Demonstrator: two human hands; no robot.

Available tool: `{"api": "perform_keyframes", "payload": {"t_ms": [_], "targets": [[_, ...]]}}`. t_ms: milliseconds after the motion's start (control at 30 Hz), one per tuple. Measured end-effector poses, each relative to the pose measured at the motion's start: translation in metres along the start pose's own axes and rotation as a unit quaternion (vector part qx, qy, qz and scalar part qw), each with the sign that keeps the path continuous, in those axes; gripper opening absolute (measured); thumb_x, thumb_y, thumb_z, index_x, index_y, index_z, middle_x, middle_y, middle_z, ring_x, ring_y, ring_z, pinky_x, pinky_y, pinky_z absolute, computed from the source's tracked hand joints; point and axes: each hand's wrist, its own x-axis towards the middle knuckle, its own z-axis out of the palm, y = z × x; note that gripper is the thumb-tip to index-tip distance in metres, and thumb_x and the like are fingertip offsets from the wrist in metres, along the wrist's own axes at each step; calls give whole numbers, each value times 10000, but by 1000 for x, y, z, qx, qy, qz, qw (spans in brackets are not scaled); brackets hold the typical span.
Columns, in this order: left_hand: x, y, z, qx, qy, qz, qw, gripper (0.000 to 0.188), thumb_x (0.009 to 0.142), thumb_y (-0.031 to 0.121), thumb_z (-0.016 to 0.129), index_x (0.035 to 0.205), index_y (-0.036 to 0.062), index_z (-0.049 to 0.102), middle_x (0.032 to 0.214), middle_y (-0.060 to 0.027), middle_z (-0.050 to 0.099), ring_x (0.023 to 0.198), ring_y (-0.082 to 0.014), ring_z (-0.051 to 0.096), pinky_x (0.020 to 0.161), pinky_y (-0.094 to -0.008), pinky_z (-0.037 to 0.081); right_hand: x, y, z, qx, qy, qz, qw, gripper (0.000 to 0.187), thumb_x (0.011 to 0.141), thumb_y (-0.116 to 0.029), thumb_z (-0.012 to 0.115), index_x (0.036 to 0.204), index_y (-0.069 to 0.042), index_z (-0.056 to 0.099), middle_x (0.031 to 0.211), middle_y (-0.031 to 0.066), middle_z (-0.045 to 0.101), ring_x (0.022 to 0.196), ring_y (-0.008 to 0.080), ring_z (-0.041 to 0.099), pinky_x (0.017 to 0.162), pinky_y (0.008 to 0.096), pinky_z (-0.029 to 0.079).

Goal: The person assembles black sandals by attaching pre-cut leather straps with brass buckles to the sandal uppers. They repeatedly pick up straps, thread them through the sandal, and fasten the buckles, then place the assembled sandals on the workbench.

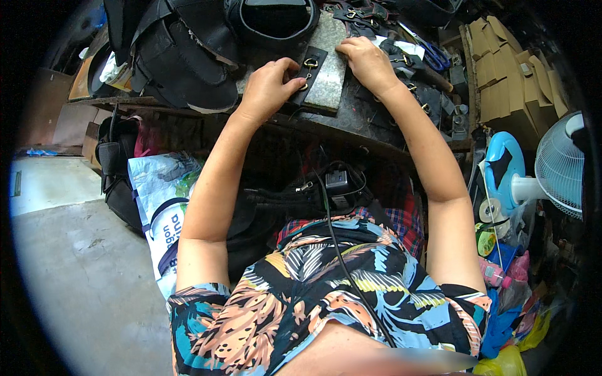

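A short black strap (315, 61) with gold-coloured metal fittings lies along the left side of a grey stone slab (330, 75). My left hand (269, 86) is at the strap's left edge, its fingers curled and its thumb touching the strap by the lower metal ring. Over the slab's right edge, my right hand (369, 62) has its fingers bent together in a pinch. Whatever sits between those fingertips is hidden. More black straps (407, 61) with similar fittings lie to the right of this hand.
Black bag parts (182, 62) are piled on the bench at left, beside a round black container (276, 19). Blue-handled scissors (434, 56) lie at right, near brown cardboard pieces (511, 69). A blue and white fan (508, 172) stands by my right arm. A cable hangs down my front.
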Motion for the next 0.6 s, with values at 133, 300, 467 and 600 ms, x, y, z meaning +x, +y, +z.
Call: {"api": "perform_keyframes", "payload": {"t_ms": [133,300,467,600], "targets": [[1,-14,4,-137,11,-12,991,302,863,244,687,1087,43,675,981,-174,693,905,-285,678,799,-368,514,6,5,2,25,-50,13,998,107,812,-48,623,913,-45,658,940,111,660,896,303,657,788,401,528],[-6,-12,-2,-184,-6,-27,982,260,882,160,655,1109,34,667,974,-151,711,871,-236,689,777,-336,518,-8,-16,-29,138,-178,74,971,156,815,-124,639,966,-95,663,837,125,680,818,311,671,742,417,523],[-23,20,-9,-351,-185,-89,914,249,946,108,593,1183,38,619,953,-76,695,816,-136,634,724,-289,509,-44,-53,-57,224,-223,212,925,280,874,-352,667,1050,-136,644,824,123,703,811,321,690,724,428,528],[-4,27,-7,64,22,206,976,434,766,-43,612,1180,86,630,1115,-75,664,939,-264,644,769,-381,523,-70,-88,-53,108,-106,157,976,423,852,-476,684,1033,-108,581,748,105,682,711,301,688,614,395,528]]}}
